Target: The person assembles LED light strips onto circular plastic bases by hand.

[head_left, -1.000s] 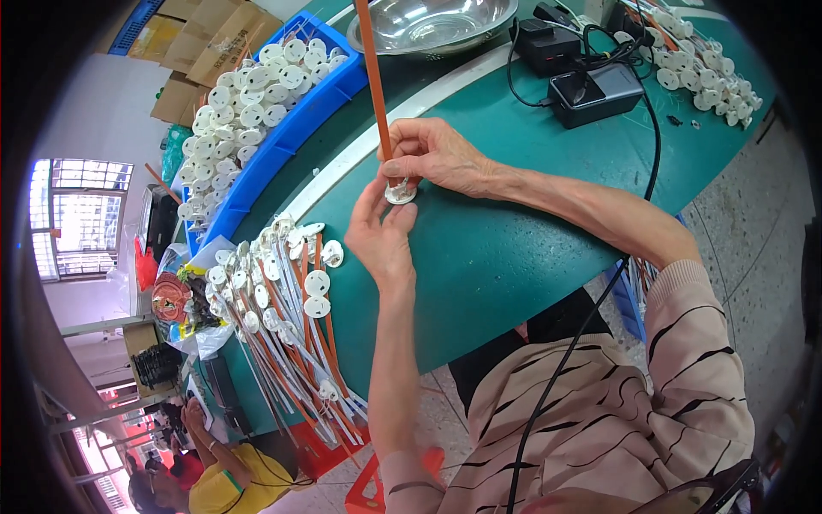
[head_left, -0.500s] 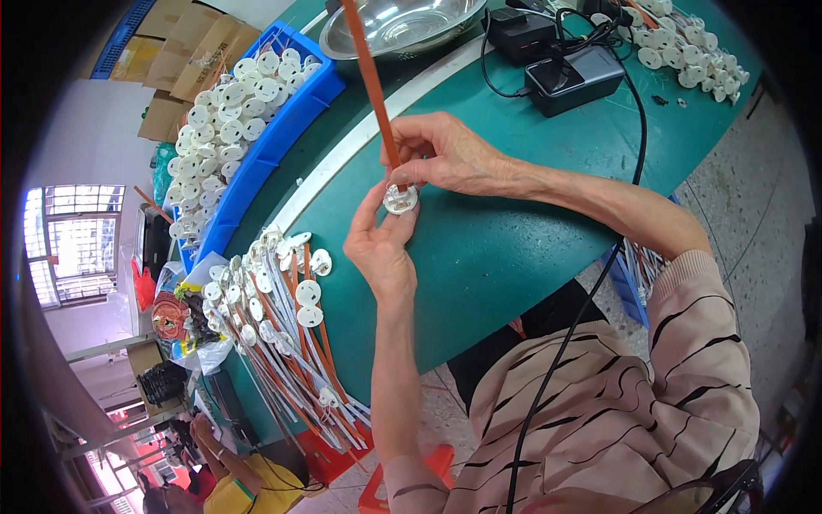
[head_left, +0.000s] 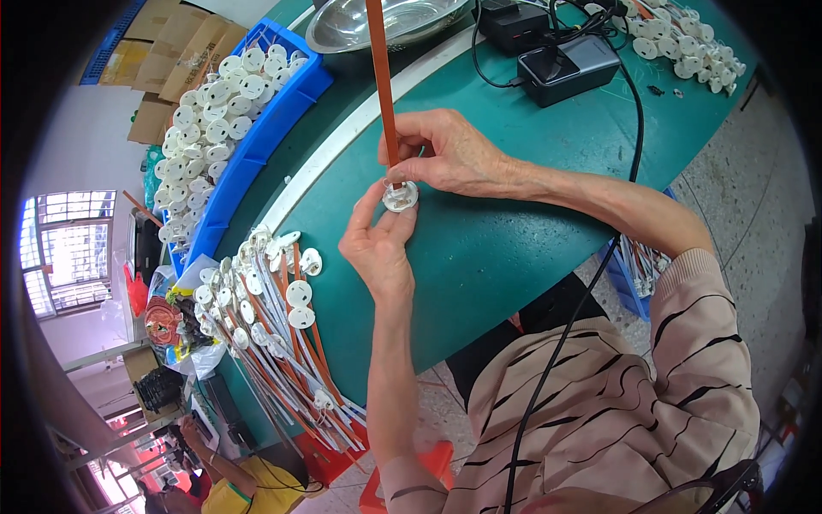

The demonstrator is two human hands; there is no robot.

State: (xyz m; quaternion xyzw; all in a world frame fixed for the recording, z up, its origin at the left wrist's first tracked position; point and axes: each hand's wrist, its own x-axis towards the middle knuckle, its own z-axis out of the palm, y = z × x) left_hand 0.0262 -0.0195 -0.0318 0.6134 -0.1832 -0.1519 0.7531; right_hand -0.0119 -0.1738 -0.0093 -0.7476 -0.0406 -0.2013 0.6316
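Between the fingertips of my left hand point(head_left: 379, 248) is a small round white plastic piece point(head_left: 400, 199), its inner side facing up. My right hand point(head_left: 454, 154) pinches an orange-brown flat cable point(head_left: 384, 94) close to its lower end, right at the far edge of the white piece. Upward from my fingers the cable stands tall and runs out of the top of the view. My fingers partly cover where cable and piece meet, so I cannot tell how they are joined. Both hands are closed, just above the green table point(head_left: 479, 257).
Left of my hands lie several flat cables with white discs point(head_left: 300, 294). A blue bin point(head_left: 257, 150) of white discs stands beyond, beside a metal bowl point(head_left: 385, 26). A black power bank point(head_left: 569, 68) with cords sits far right. Another person in yellow point(head_left: 257, 484) works at lower left.
The whole view has shifted slightly, so the table things sit a little further left and up. My hands keep nearly the same hold; the cable now stands slightly more upright.
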